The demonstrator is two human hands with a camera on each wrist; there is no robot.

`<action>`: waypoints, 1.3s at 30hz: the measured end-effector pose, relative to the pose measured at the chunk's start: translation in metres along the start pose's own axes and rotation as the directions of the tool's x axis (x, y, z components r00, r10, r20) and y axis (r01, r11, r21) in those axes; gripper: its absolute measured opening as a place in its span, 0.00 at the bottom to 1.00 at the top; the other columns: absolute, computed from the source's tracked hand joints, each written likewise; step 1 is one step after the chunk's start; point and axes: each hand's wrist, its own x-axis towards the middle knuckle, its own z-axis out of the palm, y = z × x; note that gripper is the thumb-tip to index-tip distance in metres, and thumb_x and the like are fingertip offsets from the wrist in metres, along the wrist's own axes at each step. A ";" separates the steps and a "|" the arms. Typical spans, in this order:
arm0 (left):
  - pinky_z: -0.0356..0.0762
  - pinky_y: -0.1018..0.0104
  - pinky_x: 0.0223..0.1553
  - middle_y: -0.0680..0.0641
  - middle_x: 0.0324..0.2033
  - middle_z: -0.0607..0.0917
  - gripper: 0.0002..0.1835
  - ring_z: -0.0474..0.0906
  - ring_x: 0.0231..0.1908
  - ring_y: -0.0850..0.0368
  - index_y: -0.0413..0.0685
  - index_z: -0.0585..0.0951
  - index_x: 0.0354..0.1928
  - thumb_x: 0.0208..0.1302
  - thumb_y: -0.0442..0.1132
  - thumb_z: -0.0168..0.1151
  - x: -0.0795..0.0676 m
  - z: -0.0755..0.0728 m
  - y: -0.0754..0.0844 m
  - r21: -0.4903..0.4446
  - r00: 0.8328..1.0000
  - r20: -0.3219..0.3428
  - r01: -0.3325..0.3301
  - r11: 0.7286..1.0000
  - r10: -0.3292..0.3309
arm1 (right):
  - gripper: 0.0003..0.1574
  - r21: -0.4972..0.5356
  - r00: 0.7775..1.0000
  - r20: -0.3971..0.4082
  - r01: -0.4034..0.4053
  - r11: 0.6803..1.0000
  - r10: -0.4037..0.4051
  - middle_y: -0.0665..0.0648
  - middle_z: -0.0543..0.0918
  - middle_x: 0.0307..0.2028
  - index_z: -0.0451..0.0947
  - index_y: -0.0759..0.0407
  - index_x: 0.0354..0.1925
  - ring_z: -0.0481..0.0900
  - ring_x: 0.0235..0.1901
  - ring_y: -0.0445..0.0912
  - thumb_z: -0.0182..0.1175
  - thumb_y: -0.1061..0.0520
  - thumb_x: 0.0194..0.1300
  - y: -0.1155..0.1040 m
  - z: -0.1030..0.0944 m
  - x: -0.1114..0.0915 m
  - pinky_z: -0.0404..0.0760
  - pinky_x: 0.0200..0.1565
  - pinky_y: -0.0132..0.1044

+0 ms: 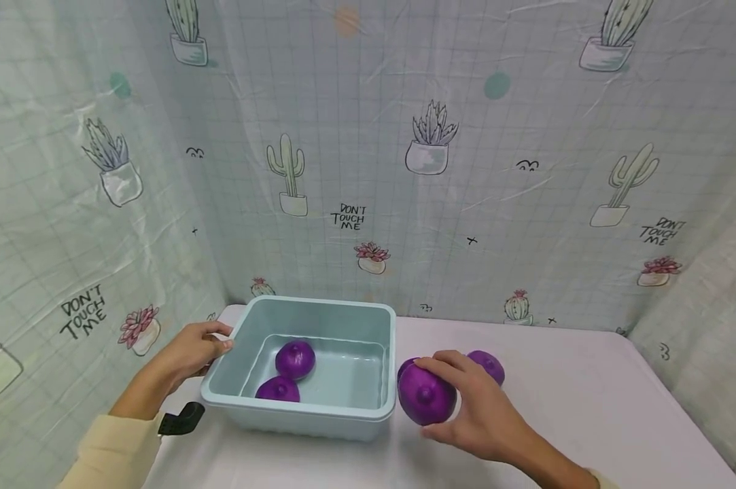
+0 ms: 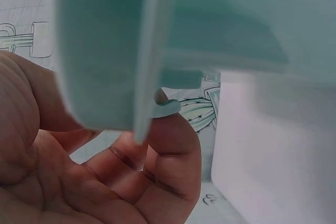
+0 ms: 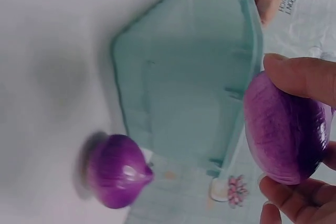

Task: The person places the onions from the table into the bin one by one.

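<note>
My right hand [image 1: 484, 418] holds a purple onion [image 1: 427, 394] between thumb and fingers, just right of a pale blue-green plastic bin [image 1: 306, 414]. In the right wrist view, the held onion [image 3: 283, 129] overlaps the bin's rim. My left hand [image 1: 190, 350] grips the bin's left rim, its fingers curled under the edge in the left wrist view. Inside the bin, toward its left side, lie two purple onions, one farther back [image 1: 295, 360] and one by the near wall [image 1: 278, 389]. Another onion [image 1: 486, 367] sits on the table behind my right hand, and one more [image 1: 404, 367] is mostly hidden behind the held one.
A white table [image 1: 575, 401] carries the bin and loose onions. Curtains [image 1: 453, 224] printed with cacti hang along the table's back and both sides. A black strap-like piece [image 1: 182, 419] juts out by my left wrist, near the bin's front left corner.
</note>
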 end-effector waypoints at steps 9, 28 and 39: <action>0.83 0.55 0.41 0.33 0.53 0.80 0.23 0.81 0.43 0.49 0.39 0.71 0.63 0.72 0.42 0.56 -0.002 -0.001 0.002 0.004 1.000 -0.026 0.006 1.000 -0.006 | 0.53 -0.002 0.984 -0.068 0.166 0.986 -0.166 0.38 0.75 0.54 0.75 0.29 0.58 0.75 0.56 0.42 0.84 0.43 0.30 -0.015 -0.007 0.025 0.81 0.50 0.46; 0.84 0.51 0.43 0.34 0.53 0.80 0.22 0.82 0.43 0.49 0.39 0.72 0.62 0.71 0.41 0.57 -0.004 0.003 -0.001 -0.023 0.999 -0.043 0.009 1.000 -0.010 | 0.51 0.035 0.950 -0.025 0.311 0.950 -0.311 0.45 0.76 0.54 0.75 0.37 0.61 0.76 0.52 0.44 0.82 0.44 0.35 -0.048 0.014 0.074 0.79 0.50 0.44; 0.83 0.57 0.38 0.35 0.50 0.82 0.20 0.81 0.41 0.50 0.39 0.73 0.60 0.70 0.39 0.58 -0.002 0.006 -0.001 -0.059 0.998 -0.061 -0.007 0.998 0.003 | 0.51 0.030 0.927 -0.034 0.376 0.926 -0.375 0.47 0.76 0.52 0.76 0.39 0.60 0.76 0.50 0.41 0.83 0.46 0.33 -0.060 0.034 0.098 0.80 0.47 0.41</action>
